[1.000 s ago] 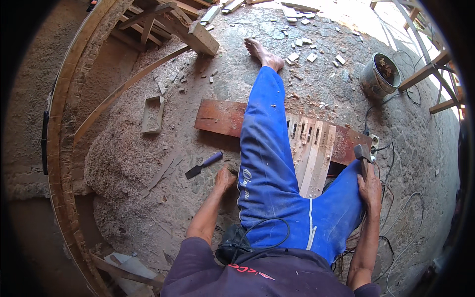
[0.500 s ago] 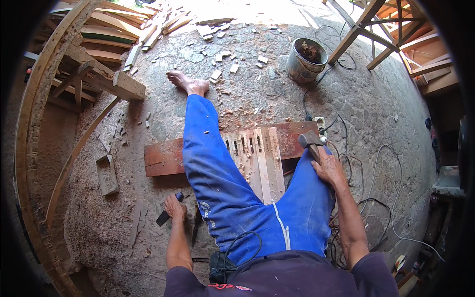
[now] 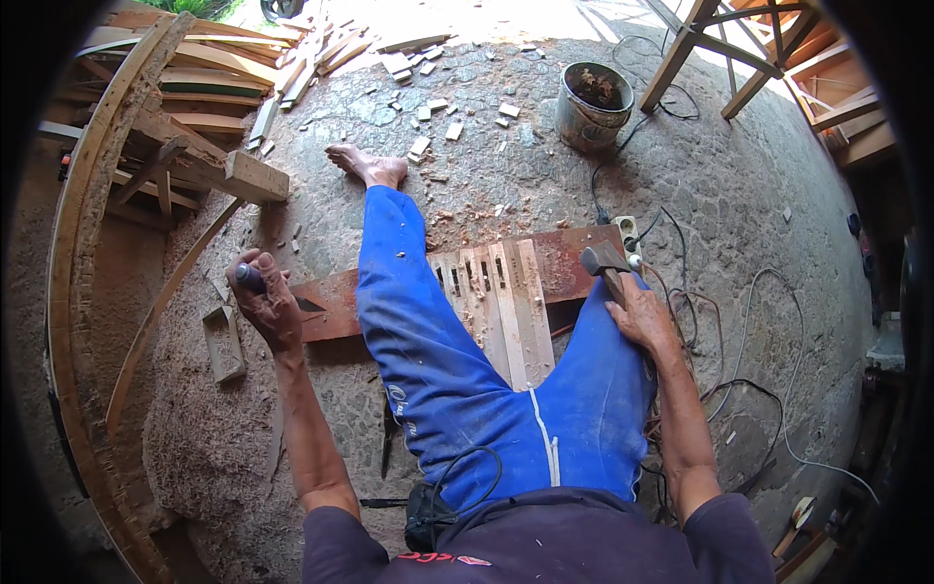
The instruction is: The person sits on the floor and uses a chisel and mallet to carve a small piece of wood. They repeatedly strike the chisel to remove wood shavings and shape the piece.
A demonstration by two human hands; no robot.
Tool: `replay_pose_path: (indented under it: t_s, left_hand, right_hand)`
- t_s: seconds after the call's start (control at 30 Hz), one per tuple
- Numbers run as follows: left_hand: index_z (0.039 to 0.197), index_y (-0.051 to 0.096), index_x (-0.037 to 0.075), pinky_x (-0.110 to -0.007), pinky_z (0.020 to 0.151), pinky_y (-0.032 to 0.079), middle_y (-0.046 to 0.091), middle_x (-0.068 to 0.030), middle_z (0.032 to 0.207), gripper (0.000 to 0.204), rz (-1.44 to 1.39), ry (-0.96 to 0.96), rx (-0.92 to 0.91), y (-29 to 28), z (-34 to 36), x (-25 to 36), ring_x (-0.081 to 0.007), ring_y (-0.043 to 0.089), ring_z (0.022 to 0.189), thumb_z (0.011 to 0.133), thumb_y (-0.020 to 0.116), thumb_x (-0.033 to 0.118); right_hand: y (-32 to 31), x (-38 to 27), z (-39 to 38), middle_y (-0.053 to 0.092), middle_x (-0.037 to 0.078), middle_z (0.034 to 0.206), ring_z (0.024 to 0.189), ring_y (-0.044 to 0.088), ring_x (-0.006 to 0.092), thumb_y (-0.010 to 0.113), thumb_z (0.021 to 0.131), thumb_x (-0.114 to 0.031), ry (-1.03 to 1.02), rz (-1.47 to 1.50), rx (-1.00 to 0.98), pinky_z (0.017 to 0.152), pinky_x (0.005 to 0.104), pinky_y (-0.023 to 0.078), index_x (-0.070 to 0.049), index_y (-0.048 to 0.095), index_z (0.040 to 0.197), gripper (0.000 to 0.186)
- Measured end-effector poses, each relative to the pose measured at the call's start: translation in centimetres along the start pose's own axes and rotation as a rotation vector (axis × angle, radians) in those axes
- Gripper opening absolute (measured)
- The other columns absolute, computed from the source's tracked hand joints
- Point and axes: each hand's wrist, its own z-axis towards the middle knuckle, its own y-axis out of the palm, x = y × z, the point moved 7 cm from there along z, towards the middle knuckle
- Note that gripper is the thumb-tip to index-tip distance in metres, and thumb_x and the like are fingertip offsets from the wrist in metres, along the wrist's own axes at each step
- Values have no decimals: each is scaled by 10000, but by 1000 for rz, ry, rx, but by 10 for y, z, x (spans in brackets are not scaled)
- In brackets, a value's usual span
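Note:
My left hand [image 3: 270, 304] is raised above the left end of a reddish board [image 3: 336, 304], closed around the purple handle of a chisel [image 3: 249, 276] whose dark blade points right. My right hand [image 3: 637, 313] rests on my right thigh, gripping a hammer [image 3: 605, 265] with a metal head and wooden handle. Between my legs, several pale wooden strips [image 3: 516, 321] with dark slots cut in them lie across the board, with shavings on them. My outstretched left leg [image 3: 418, 331], in blue trousers, crosses the board.
A curved wooden frame [image 3: 97, 253] and stacked timber fill the left. A small wooden box [image 3: 227, 365] sits among sawdust. At upper right are a bucket [image 3: 593, 117] and wooden stands [image 3: 671, 58]. A power strip [image 3: 628, 238] and cables [image 3: 759, 389] lie right; wood offcuts [image 3: 425, 114] litter the floor.
The chisel, lying on the floor a second ago, is now in my left hand, lifted forward. My right hand stays on the thigh with the hammer. The view has shifted.

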Motion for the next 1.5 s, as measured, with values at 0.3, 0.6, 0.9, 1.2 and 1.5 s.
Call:
replay_pose_path:
  t_s: [0.3, 0.6, 0.9, 1.2, 1.5]
  left_hand:
    - [728, 564, 93, -232, 495, 339, 499, 74, 642, 329, -708, -199, -502, 216, -48, 111, -21, 428, 578, 1002, 713, 198]
    - [637, 488, 36, -329, 493, 341, 411, 10, 579, 429, -501, -96, -648, 287, -95, 125, -80, 371, 564, 959, 710, 213]
    - [813, 592, 43, -309, 550, 440, 527, -26, 648, 284, -496, -21, -706, 290, -97, 130, -106, 500, 603, 925, 748, 252]
    - [646, 488, 64, -309, 473, 332, 426, 31, 566, 486, -452, 8, -613, 291, -101, 114, -70, 379, 544, 1009, 701, 307]
    - [634, 488, 56, -324, 480, 312, 392, 22, 564, 477, -476, 5, -597, 292, -99, 118, -72, 352, 555, 997, 713, 270]
  right_hand:
    - [0, -5, -1, 699, 326, 1050, 1020, 668, 518, 681, 930, -310, -49, 36, 16, 890, 607, 515, -85, 437, 1289, 489]
    - [-3, -5, -2, 698, 323, 1048, 1023, 669, 513, 686, 927, -305, -32, 33, -2, 886, 596, 522, -81, 438, 1287, 491]
    - [-3, -5, 0, 700, 322, 1039, 1011, 671, 512, 689, 919, -300, -26, 24, -13, 888, 600, 519, -69, 440, 1293, 506]
    - [0, -6, 3, 700, 325, 1032, 1007, 670, 515, 691, 914, -293, -11, 19, -15, 885, 601, 516, -71, 446, 1278, 492]
    - [1, -3, 4, 700, 322, 1048, 1025, 666, 513, 692, 918, -310, -19, 9, -14, 899, 599, 515, -62, 450, 1270, 494]
